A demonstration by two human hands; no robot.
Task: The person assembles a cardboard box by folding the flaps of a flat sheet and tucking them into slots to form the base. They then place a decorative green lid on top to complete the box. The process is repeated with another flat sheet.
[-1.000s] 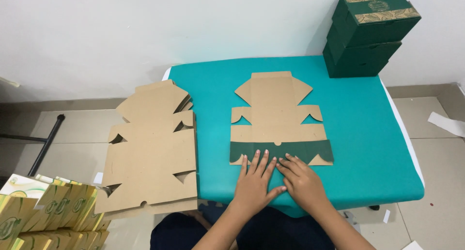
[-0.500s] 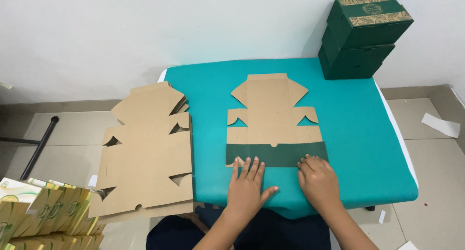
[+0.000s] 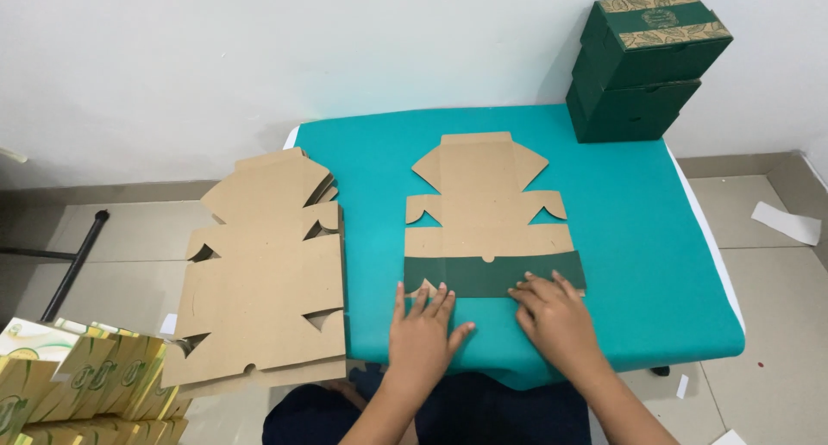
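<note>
A flat die-cut cardboard box blank (image 3: 487, 205) lies brown side up on the teal-covered table (image 3: 638, 238). Its near flap (image 3: 492, 272) is folded over and shows the dark green printed side. My left hand (image 3: 423, 331) lies flat with fingers spread, its fingertips on the left end of the green flap. My right hand (image 3: 555, 317) presses flat on the flap's right end. Neither hand grips anything.
A stack of flat brown blanks (image 3: 267, 272) sits left of the table. Two finished dark green boxes (image 3: 642, 61) are stacked at the table's far right corner. Yellow-green printed cartons (image 3: 78, 385) stand at lower left. Paper scraps (image 3: 783, 222) lie on the tiled floor.
My hands have spread apart along the folded green flap, the right hand sliding toward its right end. The view has shifted slightly.
</note>
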